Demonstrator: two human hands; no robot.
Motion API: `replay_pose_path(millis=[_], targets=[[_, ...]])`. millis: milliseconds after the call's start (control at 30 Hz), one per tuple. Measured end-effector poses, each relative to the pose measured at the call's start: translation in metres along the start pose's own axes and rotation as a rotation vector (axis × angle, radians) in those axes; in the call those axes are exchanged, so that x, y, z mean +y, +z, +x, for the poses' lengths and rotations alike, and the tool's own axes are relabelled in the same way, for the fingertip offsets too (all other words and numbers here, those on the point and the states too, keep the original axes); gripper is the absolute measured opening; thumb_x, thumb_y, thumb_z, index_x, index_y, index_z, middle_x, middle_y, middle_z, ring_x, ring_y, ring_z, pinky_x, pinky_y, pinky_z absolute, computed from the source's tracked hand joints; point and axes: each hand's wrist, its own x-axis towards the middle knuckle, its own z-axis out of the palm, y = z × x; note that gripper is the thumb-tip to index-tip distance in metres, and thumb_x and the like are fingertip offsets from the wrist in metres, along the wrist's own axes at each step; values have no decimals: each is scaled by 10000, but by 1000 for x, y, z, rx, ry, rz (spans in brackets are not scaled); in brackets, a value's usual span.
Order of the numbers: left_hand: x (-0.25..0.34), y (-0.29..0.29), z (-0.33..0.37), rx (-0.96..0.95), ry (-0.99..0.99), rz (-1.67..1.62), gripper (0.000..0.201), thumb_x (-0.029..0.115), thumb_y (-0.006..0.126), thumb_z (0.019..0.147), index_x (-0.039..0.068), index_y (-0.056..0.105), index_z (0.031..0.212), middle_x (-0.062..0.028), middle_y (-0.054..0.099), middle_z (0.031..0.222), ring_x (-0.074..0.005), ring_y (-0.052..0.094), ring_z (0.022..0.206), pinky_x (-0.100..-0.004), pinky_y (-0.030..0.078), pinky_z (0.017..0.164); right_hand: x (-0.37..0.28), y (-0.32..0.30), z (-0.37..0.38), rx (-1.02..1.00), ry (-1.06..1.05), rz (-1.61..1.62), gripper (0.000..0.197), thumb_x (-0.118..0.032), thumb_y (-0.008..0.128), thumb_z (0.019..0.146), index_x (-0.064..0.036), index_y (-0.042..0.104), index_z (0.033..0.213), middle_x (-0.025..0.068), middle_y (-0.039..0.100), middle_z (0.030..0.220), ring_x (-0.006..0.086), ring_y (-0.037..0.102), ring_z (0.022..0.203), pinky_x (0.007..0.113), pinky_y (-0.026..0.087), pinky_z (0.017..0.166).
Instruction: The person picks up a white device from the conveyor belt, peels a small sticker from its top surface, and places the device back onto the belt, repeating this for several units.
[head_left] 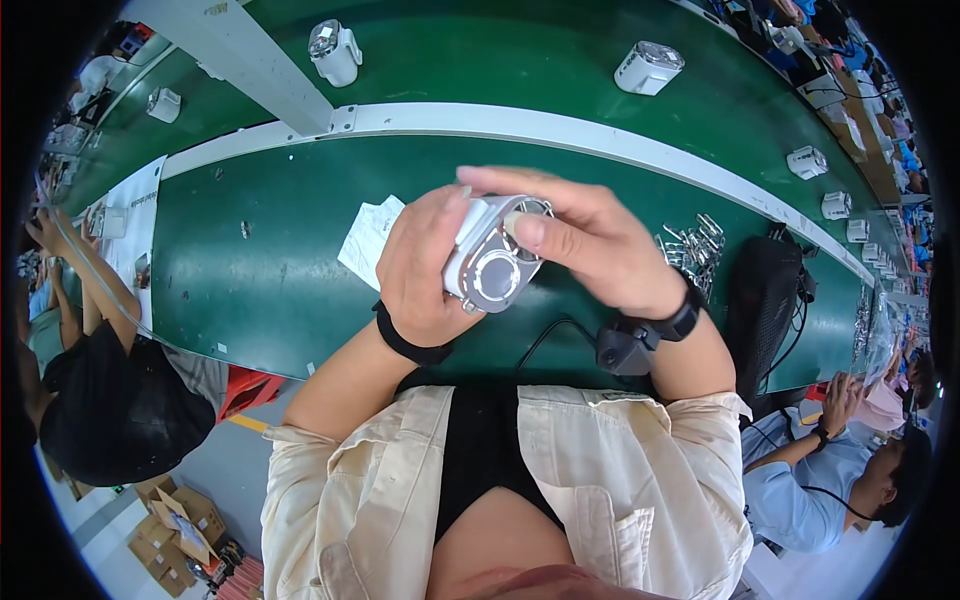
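Green matting covers the long workbench (260,270), smooth and slightly scuffed, with a pale metal rail (600,135) curving across it and a second green belt beyond, where several small white housings (648,68) sit spaced apart. Held up above the bench, close to the person's chest, is a small device casing (492,262): white plastic on its side, a silvery-grey face with a round, ringed recess. The left hand (425,265) wraps its fingers around the white side, gripping it. The right hand (590,235) curls over the top, thumb pressed on the upper part of the face. A crumpled white paper slip (368,238) lies on the mat just behind the left hand, and a heap of shiny metal clips (692,250) lies to the right.
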Motion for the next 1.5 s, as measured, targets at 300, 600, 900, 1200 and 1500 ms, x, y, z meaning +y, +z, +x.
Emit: replay_pose_path(millis=[300,600,900,1200,1500], targets=[[2,-1,0,39,-27,21,747,160,848,665,12,470,1292,-198,633,1078,-344,654,924,-399,532,778,7,10,-1,-71,143,362,480,-325,483,1000,-3,464,1355,123,506,1330,206,532,1175,334,445,980],[-5,-6,0,-23,41,-22,855,112,893,620,6,392,1306,-223,594,1123,-324,641,929,-386,524,787,9,12,3,-110,101,452,413,-274,479,1000,-11,505,1317,153,491,1370,222,516,1213,350,424,1010],[-6,-7,-3,-28,56,-25,870,113,890,623,39,365,1313,-218,572,1148,-333,630,958,-395,518,795,22,19,2,-24,-127,138,377,-232,503,987,-22,545,1297,192,477,1392,240,508,1228,363,403,1031],[-9,-3,0,-27,55,-130,884,74,885,618,83,359,1327,-197,555,1175,-333,627,975,-395,521,808,16,13,6,-56,-8,333,327,-190,535,972,-11,590,1240,182,501,1375,236,539,1193,364,415,1020],[-13,8,-4,28,-14,-96,871,61,889,586,81,396,1303,-207,521,1218,-359,578,1085,-401,498,860,23,5,16,-3,80,378,324,-180,573,957,-2,596,1226,142,605,1224,209,593,1113,349,478,949]])
